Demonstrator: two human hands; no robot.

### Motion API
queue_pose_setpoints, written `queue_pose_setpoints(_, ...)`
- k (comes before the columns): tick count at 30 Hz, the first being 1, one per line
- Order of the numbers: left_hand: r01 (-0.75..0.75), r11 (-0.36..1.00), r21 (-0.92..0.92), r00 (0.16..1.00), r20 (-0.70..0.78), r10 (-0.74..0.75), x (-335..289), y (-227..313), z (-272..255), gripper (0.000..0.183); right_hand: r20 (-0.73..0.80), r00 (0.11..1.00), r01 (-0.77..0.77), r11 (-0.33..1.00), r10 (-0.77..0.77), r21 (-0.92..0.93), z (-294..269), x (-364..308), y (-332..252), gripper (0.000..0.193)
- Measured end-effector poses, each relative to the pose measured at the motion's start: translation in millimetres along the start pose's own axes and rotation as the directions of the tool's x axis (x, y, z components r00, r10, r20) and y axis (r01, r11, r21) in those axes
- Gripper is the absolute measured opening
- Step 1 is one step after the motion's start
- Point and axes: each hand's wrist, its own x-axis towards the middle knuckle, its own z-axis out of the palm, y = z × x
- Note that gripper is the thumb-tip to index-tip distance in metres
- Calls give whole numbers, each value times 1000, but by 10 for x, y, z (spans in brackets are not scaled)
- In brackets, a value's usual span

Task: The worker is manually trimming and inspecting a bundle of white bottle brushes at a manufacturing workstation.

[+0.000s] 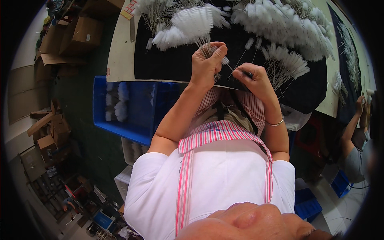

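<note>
My left hand (205, 66) is closed around the wire stems of a bundle of white-bristled wire brushes (194, 24), their bristle heads fanned out away from me. Close by on the right, my right hand (256, 80) pinches the wire end of a single small brush (226, 61), whose head is beside the left hand. A small dark item (249, 75) shows between the right fingers; its kind is unclear. Loose brushes (286, 62) lie fanned out on the black cloth (164, 64), right of my right hand. A large heap of white brushes (280, 18) lies beyond.
Below the table's left front edge (120, 72) stands a blue bin (124, 130) with some white brushes inside. Cardboard boxes (86, 34) are stacked at the far left. On the right, a co-worker (354, 156) reaches toward another table with brushes (348, 48).
</note>
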Motion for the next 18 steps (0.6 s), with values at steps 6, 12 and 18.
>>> queue_pose_setpoints(6, -71, 993, -92, 984, -168, 55, 4, -26, 28, 18, -417, 871, -67, 779, -259, -623, 178, -33, -44, 32)
queue_pose_setpoints(12, -66, 986, -150, 977, -210, 33, -44, -51, 29, 19, -392, 867, -63, 713, -307, -699, 219, -1, -31, 28)
queue_pose_setpoints(18, -84, 985, -153, 981, -184, 55, -48, -73, 51, 18, -425, 866, -95, 748, -263, -657, 222, 13, -59, 24)
